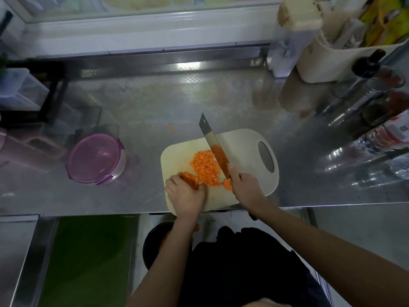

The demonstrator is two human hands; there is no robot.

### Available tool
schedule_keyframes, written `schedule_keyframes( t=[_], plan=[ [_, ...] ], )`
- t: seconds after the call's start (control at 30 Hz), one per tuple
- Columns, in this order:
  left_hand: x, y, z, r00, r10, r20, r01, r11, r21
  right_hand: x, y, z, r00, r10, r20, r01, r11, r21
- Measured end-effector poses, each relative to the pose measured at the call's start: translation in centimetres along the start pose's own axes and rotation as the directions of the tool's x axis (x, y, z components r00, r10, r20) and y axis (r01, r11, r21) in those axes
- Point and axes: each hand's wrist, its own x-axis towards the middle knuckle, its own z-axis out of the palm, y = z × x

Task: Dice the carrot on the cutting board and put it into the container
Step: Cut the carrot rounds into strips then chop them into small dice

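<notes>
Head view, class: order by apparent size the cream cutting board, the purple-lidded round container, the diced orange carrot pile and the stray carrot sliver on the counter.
Largest first:
cream cutting board
purple-lidded round container
diced orange carrot pile
stray carrot sliver

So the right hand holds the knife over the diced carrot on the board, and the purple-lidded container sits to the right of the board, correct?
Not quite. The head view shows the purple-lidded container on the counter to the left of the cutting board, not the right. The right hand does hold the knife over the diced carrot.
</notes>
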Motion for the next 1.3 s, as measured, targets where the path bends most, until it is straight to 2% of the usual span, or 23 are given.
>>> schedule_keyframes(
  t=[0.2, 0.37, 0.6, 0.8, 0.9, 1.03, 1.3],
  plan=[
    [0.3, 0.9, 0.8, 0.998, -0.025, -0.06, 0.028, 0.999, 0.044, -0.4, 0.4, 0.4, 1.0, -0.004, 0.01, 0.004, 1.0, -0.004],
    [0.7, 0.7, 1.2, 0.998, 0.01, -0.069, -0.005, 0.997, 0.073, -0.7, 0.5, 0.5, 1.0, -0.012, 0.011, 0.012, 1.0, 0.0],
    [1.0, -0.7, 0.7, 0.987, 0.156, -0.035, -0.154, 0.986, 0.06, -0.5, 0.6, 0.9, 1.0, -0.006, 0.02, 0.005, 1.0, 0.026],
    [2.0, -2.8, -0.7, 0.891, 0.434, 0.133, -0.446, 0.891, 0.084, -0.6, 0.8, 1.1, 0.999, 0.009, 0.032, -0.011, 0.998, 0.054],
    [2.3, -3.4, -1.6, 0.851, 0.477, 0.219, -0.502, 0.862, 0.073, -0.5, 0.8, 1.0, 1.0, 0.004, 0.026, -0.006, 0.998, 0.058],
    [2.4, -3.7, -2.2, 0.802, 0.487, 0.347, -0.57, 0.797, 0.198, -0.6, 0.6, 0.8, 0.999, 0.012, 0.031, -0.014, 0.998, 0.063],
    [2.0, -3.6, -1.1, 0.822, 0.535, 0.196, -0.569, 0.791, 0.227, -0.7, 0.7, 0.9, 0.999, -0.013, 0.033, 0.012, 0.999, 0.049]
  ],
)
